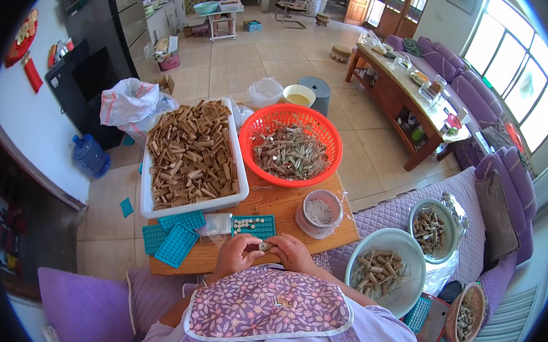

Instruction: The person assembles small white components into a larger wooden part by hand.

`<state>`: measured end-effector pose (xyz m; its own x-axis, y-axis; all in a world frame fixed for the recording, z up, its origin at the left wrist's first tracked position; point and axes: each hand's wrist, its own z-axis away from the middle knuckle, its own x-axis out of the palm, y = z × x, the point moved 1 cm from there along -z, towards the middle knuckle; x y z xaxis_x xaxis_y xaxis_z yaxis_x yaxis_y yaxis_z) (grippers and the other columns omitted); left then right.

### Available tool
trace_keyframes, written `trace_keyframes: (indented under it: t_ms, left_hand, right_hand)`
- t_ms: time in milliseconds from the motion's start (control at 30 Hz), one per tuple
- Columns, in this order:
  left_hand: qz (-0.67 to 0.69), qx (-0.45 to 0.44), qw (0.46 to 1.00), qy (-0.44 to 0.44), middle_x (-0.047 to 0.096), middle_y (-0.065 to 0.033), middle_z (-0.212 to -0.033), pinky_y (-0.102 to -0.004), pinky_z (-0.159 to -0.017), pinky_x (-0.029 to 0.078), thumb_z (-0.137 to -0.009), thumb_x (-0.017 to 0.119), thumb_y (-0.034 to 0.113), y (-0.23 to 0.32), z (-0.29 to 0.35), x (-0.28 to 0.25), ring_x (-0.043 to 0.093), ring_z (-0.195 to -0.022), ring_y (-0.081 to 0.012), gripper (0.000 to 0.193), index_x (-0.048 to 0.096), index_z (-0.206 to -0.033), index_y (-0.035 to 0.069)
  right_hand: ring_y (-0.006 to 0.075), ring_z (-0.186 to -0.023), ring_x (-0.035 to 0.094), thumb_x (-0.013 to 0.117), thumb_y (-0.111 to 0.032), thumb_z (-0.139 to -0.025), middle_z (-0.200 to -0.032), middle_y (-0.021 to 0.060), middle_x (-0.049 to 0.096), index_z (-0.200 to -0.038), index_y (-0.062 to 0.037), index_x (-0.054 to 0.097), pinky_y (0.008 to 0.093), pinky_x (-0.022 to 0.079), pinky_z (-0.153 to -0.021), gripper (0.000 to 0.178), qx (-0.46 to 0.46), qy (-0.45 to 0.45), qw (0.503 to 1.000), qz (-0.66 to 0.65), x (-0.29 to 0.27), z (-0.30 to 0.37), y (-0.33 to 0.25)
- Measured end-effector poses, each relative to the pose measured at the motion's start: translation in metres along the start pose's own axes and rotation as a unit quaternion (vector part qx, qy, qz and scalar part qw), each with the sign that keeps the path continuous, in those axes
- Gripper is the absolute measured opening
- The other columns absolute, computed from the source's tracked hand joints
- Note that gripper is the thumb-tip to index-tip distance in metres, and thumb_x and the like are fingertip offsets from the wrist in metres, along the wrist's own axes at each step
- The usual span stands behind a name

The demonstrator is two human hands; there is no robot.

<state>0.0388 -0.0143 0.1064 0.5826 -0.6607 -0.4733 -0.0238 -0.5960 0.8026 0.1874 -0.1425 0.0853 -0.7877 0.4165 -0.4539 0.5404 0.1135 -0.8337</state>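
My left hand [236,253] and my right hand [293,252] meet at the table's near edge, above my floral apron. Between their fingertips is a small tan roll [264,247] with a dark mark on its end, pinched from both sides. Just beyond the fingers lies a teal tray with small cells [266,223], some holding small whitish round pieces. Several more teal trays [177,244] overlap to the left, beside a clear plastic bag [214,225]. Right of my hands stands a plastic-lined tub [319,213] of small whitish pieces.
A white bin [242,192] heaped with brown cardboard-like pieces and a red basket [331,130] of thin wrapped strips fill the far table. On the purple sofa at right, a pale basin [365,303] and a green basket [442,256] hold tan rolls. A woven basket [476,296] stands nearer.
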Motion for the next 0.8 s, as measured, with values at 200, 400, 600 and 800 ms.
trace_keyframes:
  t_ms: [200,400,600,800]
  left_hand:
    - [0.098,-0.065,0.991,0.06,0.064,-0.0088,-0.092,-0.0307,-0.068,0.053,-0.079,0.075,0.014,-0.016,0.022,0.018,0.065,-0.077,-0.0194,0.028,0.061,-0.102,0.005]
    - [0.118,-0.052,0.991,0.044,0.064,-0.0082,-0.095,-0.0298,-0.072,0.051,-0.078,0.076,0.012,-0.017,0.029,0.016,0.064,-0.082,-0.019,0.03,0.064,-0.105,0.006]
    - [0.105,-0.11,0.988,0.033,0.063,-0.0072,-0.09,-0.0298,-0.069,0.05,-0.073,0.079,0.013,0.0,0.031,0.01,0.062,-0.079,-0.018,0.03,0.066,-0.099,0.007]
    - [0.14,-0.168,0.975,0.03,0.062,-0.0046,-0.092,-0.0269,-0.073,0.051,-0.078,0.075,0.008,-0.021,0.019,0.02,0.061,-0.082,-0.0123,0.026,0.064,-0.101,0.006]
  right_hand:
    - [0.0351,-0.083,0.062,0.065,-0.016,-0.085,-0.09,0.0156,0.064,-0.108,-0.0049,0.06,0.0407,0.05,-0.071,0.026,-0.025,0.037,0.997,0.063,0.007,0.008,-0.011]
    - [0.0358,-0.091,0.061,0.061,-0.02,-0.088,-0.099,0.0156,0.063,-0.111,-0.0048,0.059,0.0421,0.05,-0.075,0.028,0.014,-0.001,0.999,0.035,0.015,0.014,-0.009]
    - [0.0378,-0.085,0.062,0.065,-0.014,-0.083,-0.094,0.0162,0.064,-0.111,-0.0058,0.06,0.0446,0.051,-0.072,0.031,0.004,-0.01,0.999,0.046,0.016,0.023,-0.007]
    - [0.0357,-0.082,0.061,0.065,-0.011,-0.081,-0.091,0.0159,0.064,-0.106,-0.006,0.061,0.0422,0.05,-0.069,0.026,-0.011,0.052,0.994,0.093,0.015,0.005,-0.016]
